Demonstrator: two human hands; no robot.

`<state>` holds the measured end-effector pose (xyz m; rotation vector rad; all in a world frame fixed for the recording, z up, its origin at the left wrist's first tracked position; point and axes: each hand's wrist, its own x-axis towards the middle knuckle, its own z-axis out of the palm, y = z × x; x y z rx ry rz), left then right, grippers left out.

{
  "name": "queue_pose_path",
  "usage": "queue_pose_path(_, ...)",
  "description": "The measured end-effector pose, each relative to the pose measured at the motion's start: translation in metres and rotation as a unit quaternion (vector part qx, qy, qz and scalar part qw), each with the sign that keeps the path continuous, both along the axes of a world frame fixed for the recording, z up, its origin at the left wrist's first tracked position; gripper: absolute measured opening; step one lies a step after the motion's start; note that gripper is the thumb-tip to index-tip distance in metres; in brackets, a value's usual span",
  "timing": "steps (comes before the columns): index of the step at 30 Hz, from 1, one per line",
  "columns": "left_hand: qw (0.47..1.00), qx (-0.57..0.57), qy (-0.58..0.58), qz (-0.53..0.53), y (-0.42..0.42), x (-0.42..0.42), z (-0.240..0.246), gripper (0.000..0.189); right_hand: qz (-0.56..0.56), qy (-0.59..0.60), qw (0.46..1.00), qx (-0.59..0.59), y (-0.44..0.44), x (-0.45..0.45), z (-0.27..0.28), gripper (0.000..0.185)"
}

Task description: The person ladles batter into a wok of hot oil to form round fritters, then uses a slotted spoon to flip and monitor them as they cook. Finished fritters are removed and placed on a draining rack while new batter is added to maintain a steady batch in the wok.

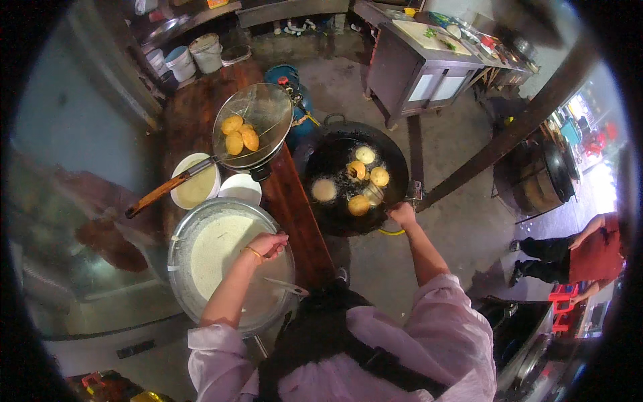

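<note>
My left hand (269, 245), wearing a bracelet, is above a large metal basin (176, 271) of pale batter (216, 256); its fingers are curled, and whether they pinch anything cannot be told. A light-handled utensil (286, 286) lies across the basin's near right side. My right hand (402, 215) is closed at the right rim of a black wok (397, 145), gripping what looks like a thin utensil that reaches into the oil. Several round fried cakes (380, 176) float there, some golden, some pale. On the wooden table, a wire-mesh strainer (261, 108) with a wooden handle (161, 193) holds golden fried cakes (234, 142).
A bowl of pale yellow contents (196, 186) and a white bowl (241, 188) stand between strainer and basin. A blue gas cylinder (301, 125) is behind the table's edge. A slanting wooden post (497, 135) rises right of the wok. Another person (593, 251) stands far right.
</note>
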<state>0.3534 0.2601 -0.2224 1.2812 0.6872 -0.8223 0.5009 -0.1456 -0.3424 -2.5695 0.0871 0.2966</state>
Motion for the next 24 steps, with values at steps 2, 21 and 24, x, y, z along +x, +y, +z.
queue_pose_path(2,1.000,-0.010,-0.003,0.004,0.000,-0.001,0.001,0.026,-0.038,0.020,0.999,-0.009,-0.002,0.004,0.001,0.029)
queue_pose_path(21,0.999,-0.007,-0.017,0.034,-0.003,-0.002,0.000,0.021,-0.003,-0.043,0.974,-0.223,0.005,-0.024,0.052,0.044)
queue_pose_path(24,1.000,-0.001,-0.013,0.026,-0.003,-0.003,0.000,0.020,0.043,0.019,0.963,-0.265,0.011,-0.024,0.047,0.043)
